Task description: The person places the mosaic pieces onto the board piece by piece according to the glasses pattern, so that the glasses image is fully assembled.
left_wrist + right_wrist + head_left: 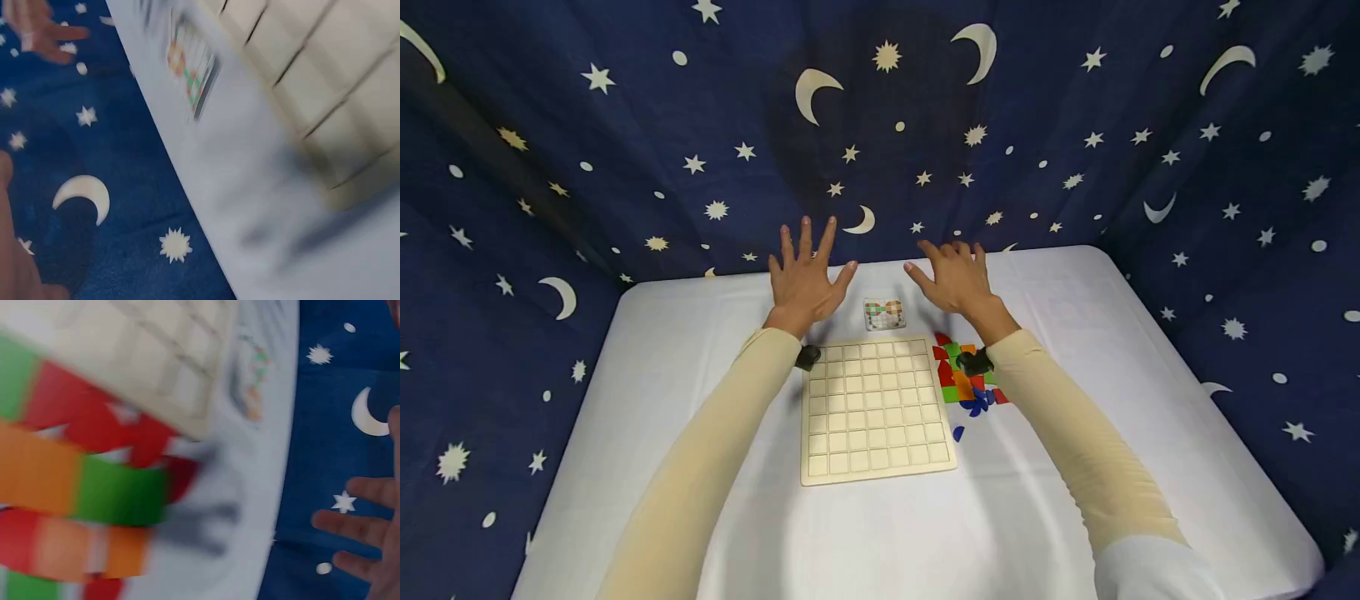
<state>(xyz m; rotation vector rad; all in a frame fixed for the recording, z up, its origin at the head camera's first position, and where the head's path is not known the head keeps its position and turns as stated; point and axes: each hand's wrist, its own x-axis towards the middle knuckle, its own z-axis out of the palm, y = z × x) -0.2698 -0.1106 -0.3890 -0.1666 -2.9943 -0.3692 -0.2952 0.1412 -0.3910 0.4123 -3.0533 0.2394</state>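
My left hand (805, 287) reaches out above the far side of the table with its fingers spread, holding nothing. To its right, my right hand (957, 282) is also held out, fingers apart and nothing in them. Between and just below the hands lies a small clear case (884, 315) with a coloured pattern card. Nearer to me is a pale square grid board (876, 412) with bare cells. Red, green, orange and blue flat pieces (962, 385) are bunched at the board's right edge, partly hidden by the right wrist. In the right wrist view the pieces (119, 487) look blurred.
A white-covered table (700, 433) carries everything. Dark blue cloth (880, 167) with moons and stars hangs behind and at both sides. One blue piece (958, 433) lies apart from the others, close to the board's right edge. Black wrist cameras (807, 357) sit under both wrists.
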